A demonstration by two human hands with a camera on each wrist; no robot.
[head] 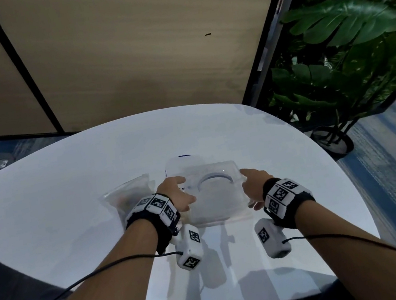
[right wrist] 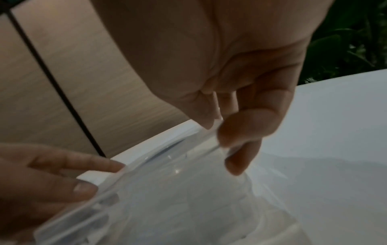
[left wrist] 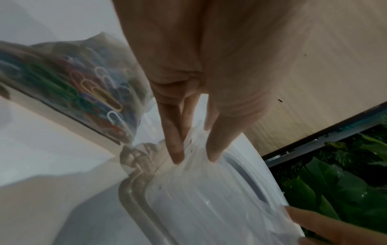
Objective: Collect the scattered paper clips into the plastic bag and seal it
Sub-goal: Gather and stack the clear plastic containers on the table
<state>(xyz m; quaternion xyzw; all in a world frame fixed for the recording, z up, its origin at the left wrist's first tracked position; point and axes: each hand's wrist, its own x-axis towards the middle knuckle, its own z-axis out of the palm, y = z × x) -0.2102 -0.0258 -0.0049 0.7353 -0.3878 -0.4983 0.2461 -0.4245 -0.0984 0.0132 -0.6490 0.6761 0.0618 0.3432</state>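
A person stands at a smooth, rounded white counter [head: 42, 203], both bare forearms reaching forward, each wrist wrapped in a black band carrying white blocks printed with black square patterns. Between the hands a clear, thin plastic bag [head: 216, 199] is held up over the counter, its film crinkled and glossy.

The left hand [head: 176, 193] pinches the bag's left edge, thumb and fingers [left wrist: 173, 149] curled onto the film. The right hand [head: 253, 183] pinches the right edge, its fingers [right wrist: 236, 132] closed on a stiff ridged strip along the rim. Whether this bag holds anything cannot be told.

Left of the held bag, a second clear pouch [head: 126, 192] lies on the counter, bulging with paper clips [left wrist: 98, 92]: slim looped wire shapes in green, red, yellow, white and blue.

Just beyond the held bag, a pale round-cornered container [head: 184, 161] with a dark rim rests on the counter, seen partly through the film.

Past the counter rise tan wood-grain wall panels [head: 135, 55] split by a thin black seam. To the right of the bag, further off, stand broad glossy green leaves [head: 343, 21].
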